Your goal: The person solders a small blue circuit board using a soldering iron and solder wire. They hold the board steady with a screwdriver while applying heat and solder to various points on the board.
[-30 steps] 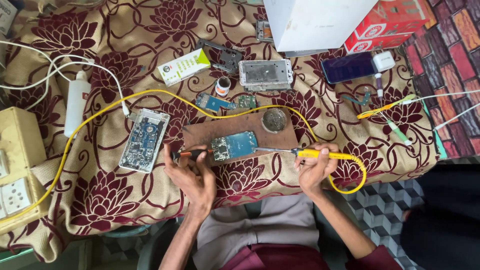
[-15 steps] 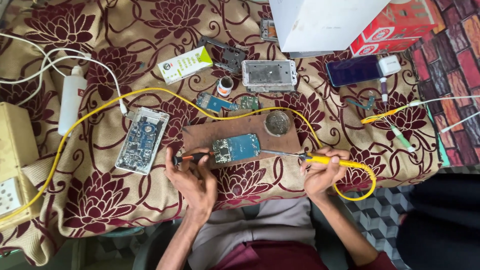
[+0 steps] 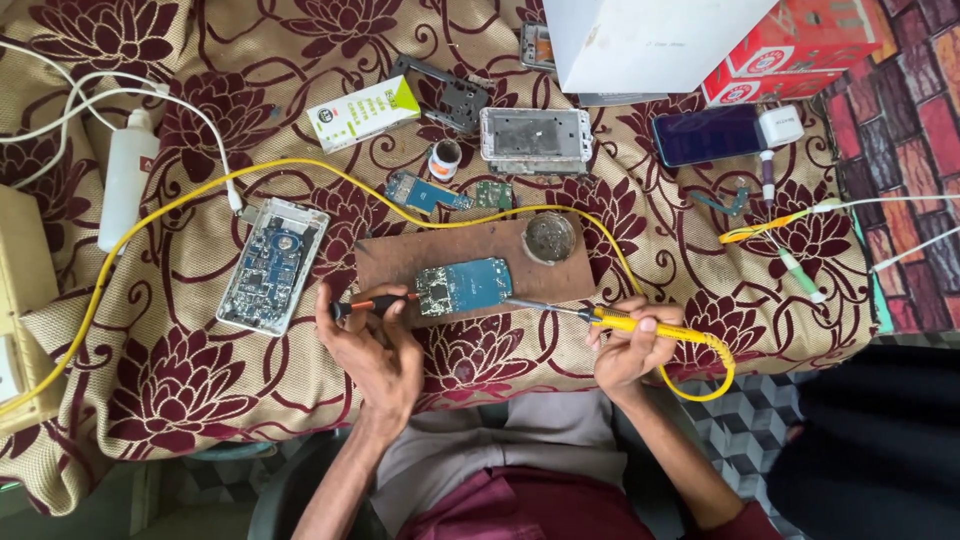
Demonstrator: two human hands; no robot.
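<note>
soldering under way: right hand (image 3: 628, 345) grips a yellow soldering iron (image 3: 640, 324), tip at the blue circuit board (image 3: 465, 286), left hand (image 3: 375, 345) pinching a red-handled tool (image 3: 372, 304) against its other edge.

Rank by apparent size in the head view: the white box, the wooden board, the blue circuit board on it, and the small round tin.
1. White box, though cut off by the frame.
2. Wooden board.
3. Blue circuit board.
4. Round tin.
</note>
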